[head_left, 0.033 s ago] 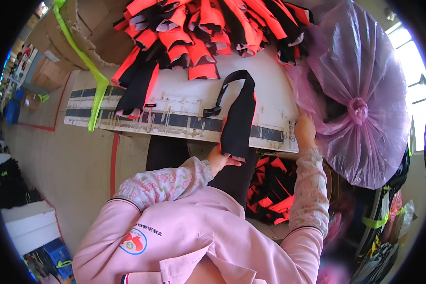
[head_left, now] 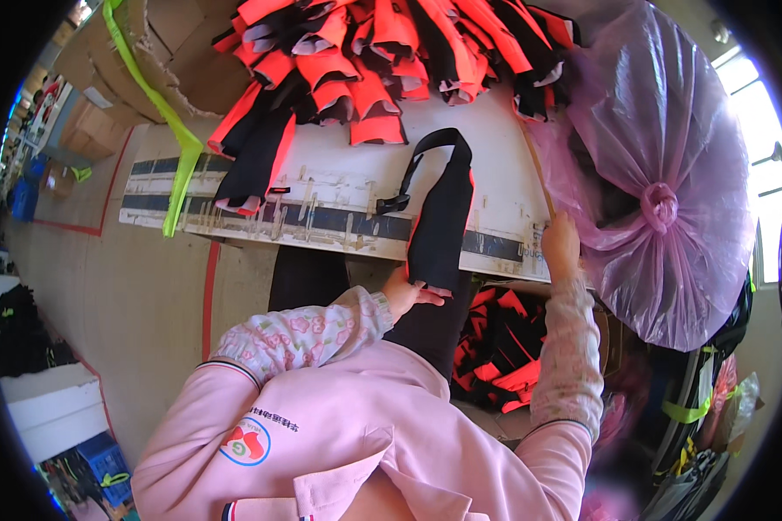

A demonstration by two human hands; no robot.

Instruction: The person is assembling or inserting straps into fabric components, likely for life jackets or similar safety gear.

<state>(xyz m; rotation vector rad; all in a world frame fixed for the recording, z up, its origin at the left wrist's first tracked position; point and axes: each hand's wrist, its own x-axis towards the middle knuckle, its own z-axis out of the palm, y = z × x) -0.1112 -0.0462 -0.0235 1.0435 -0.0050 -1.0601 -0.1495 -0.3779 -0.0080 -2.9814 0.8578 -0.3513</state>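
Observation:
My left hand (head_left: 406, 293) is closed on the near end of a black strap band (head_left: 440, 221) with orange edging. The band lies up over the table's front edge, and its narrow black strap loops back to a black buckle (head_left: 393, 204) on the tabletop. At the table's right edge, beside the purple plastic bag, my right hand (head_left: 561, 245) is closed with its fingers partly hidden. A thin tan strip (head_left: 537, 174) runs upward from it along the edge; whether the hand grips it is unclear.
Many orange and black bands (head_left: 378, 113) are heaped on the white table (head_left: 321, 178). A large knotted purple bag (head_left: 660, 156) bulges at the right. More bands (head_left: 504, 347) lie below the table. A yellow-green strip (head_left: 182, 165) hangs by a cardboard box (head_left: 182, 69) at the left.
My right hand sits slightly lower along the table's right edge, and more of the tan strip shows above it. My left hand keeps its hold on the band.

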